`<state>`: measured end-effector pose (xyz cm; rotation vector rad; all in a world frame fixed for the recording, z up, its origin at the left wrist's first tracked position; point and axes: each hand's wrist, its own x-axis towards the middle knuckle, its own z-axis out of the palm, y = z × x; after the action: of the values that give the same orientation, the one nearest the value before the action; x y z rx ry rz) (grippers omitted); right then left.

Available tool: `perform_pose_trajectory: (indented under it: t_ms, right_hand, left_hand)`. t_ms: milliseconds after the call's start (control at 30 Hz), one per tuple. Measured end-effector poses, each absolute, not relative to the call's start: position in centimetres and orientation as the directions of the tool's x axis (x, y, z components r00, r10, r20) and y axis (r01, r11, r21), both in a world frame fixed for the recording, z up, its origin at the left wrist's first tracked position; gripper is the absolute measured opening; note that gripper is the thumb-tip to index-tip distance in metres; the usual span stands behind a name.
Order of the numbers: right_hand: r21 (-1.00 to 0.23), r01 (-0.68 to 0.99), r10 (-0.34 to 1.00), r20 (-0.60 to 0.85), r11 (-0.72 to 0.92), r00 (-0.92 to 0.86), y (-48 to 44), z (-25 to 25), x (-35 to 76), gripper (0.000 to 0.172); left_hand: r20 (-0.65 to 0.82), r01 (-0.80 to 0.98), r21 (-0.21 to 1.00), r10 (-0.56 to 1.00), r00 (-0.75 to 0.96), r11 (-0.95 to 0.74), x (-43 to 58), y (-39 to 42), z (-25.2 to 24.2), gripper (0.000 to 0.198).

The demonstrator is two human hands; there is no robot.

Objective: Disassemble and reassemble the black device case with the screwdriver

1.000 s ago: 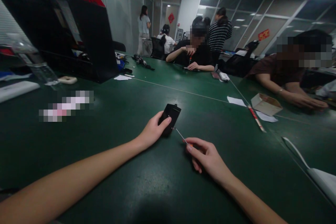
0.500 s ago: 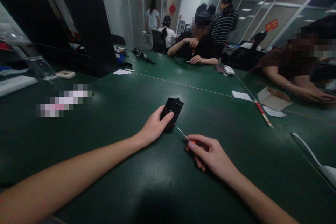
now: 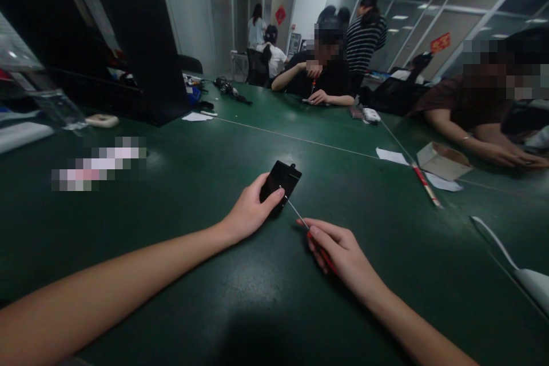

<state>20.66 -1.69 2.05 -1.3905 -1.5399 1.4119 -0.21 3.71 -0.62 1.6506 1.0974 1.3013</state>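
My left hand [image 3: 253, 206] is closed around a flat black rectangular case [image 3: 281, 178] with a small tab at its top edge. The thumb lies across the front of the case, beside small shiny spots that look like screws. In my right hand [image 3: 337, 243] is a screwdriver [image 3: 297, 211] with a thin metal shaft and a red-orange handle, partly hidden by the fingers. Its shaft points up and left, and the tip meets the lower right part of the case near my left thumb. Both hands are just over the green table [image 3: 206, 297].
An open cardboard box [image 3: 444, 160] and white paper [image 3: 391, 155] are at the right, by a red-and-white stick [image 3: 425, 184]. A large black panel [image 3: 132, 40] stands at the left. Across the table a person [image 3: 326, 68] works with a screwdriver; another person [image 3: 446, 103] sits at the right.
More of the red-orange handle shows in my right hand, and the screwdriver tip has shifted slightly up on the case. My left hand keeps its hold. The view has moved slightly.
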Motion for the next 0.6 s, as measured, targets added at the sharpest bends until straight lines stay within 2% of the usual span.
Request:
perform_pose_trajectory:
  t_ms: [133, 267, 467, 600]
  right_hand:
    - [-0.964, 0.221, 0.931, -0.213, -0.150, -0.296, -1.63, 2.00, 21.03, 0.048]
    - [-0.956, 0.235, 0.923, -0.242, -0.175, -0.300, -1.69, 2.05, 20.98, 0.057]
    - [-0.966, 0.249, 0.983, -0.112, -0.073, -0.146, -1.52, 1.77, 21.07, 0.048]
    - [-0.969, 0.235, 0.989, -0.098, -0.069, -0.114, -1.16, 1.72, 21.36, 0.042]
  left_hand:
    - [0.316, 0.139, 0.935, 0.943, 0.100, -0.328, -0.14, 3.68, -0.57, 0.039]
    - [0.255, 0.017, 0.966, 0.964, 0.070, -0.257, -0.16, 4.02, -0.64, 0.037]
    - [0.163, -0.151, 0.978, 0.978, 0.131, -0.143, -0.30, 4.47, -0.56, 0.041]
    - [0.120, -0.187, 0.978, 0.986, 0.112, -0.097, -0.28, 4.52, -0.32, 0.039]
